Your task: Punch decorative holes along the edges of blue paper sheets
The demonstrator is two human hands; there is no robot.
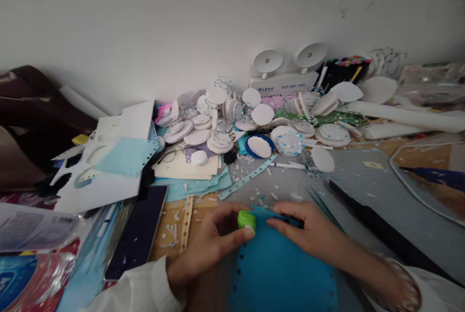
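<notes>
My left hand (218, 237) grips a small bright green craft punch (246, 220) between thumb and fingers, at the top left corner of a blue sheet (283, 273). Small punched holes run down the sheet's left edge, and a few show at its lower right. My right hand (308, 229) pinches the sheet's upper edge with thumb and fingertips. Something dark (296, 223) shows under those fingers; its kind is unclear. The lower part of the sheet passes out of view.
Many white paper discs (261, 114) are heaped along the wall. A phone (138, 232) and punched card (123, 157) lie left. A long black tool (374, 220) and a white cable (417, 195) are right. Paper scraps litter the grey mat (348, 169).
</notes>
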